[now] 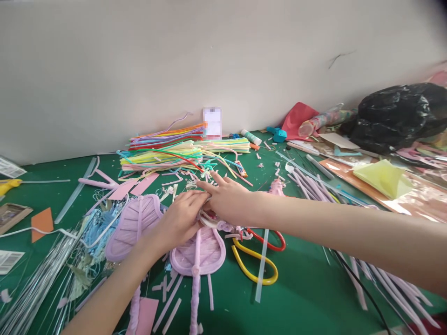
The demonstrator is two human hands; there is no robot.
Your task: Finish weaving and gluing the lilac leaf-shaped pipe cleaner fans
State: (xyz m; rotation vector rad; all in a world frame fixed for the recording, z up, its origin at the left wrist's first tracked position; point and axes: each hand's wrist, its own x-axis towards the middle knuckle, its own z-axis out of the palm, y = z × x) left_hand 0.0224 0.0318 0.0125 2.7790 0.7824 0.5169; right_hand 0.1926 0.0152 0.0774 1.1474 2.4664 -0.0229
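Observation:
My left hand (186, 210) and my right hand (228, 201) meet over the upper part of a lilac pipe-cleaner fan (199, 253), whose wrapped handle points toward me. My left fingers are curled together there, and what they grip is hidden. My right fingers stretch out, slightly apart, across my left fingertips. Beneath the hands shows a pale, rounded piece with small lilac bits (223, 226), too covered to name. A second lilac fan (131, 228) lies left of my left hand. Beside the hands on the right are a yellow loop (256, 281) and a red loop (279, 239).
Colourful pipe-cleaner bundles (160, 158) lie at the back by a phone-like, blurred screen (213, 122). Silver strands (38, 279) and a yellow-handled glue gun (9, 186) are left. Lilac stems (310, 186), yellow paper (384, 179) and a black bag (401, 116) are right.

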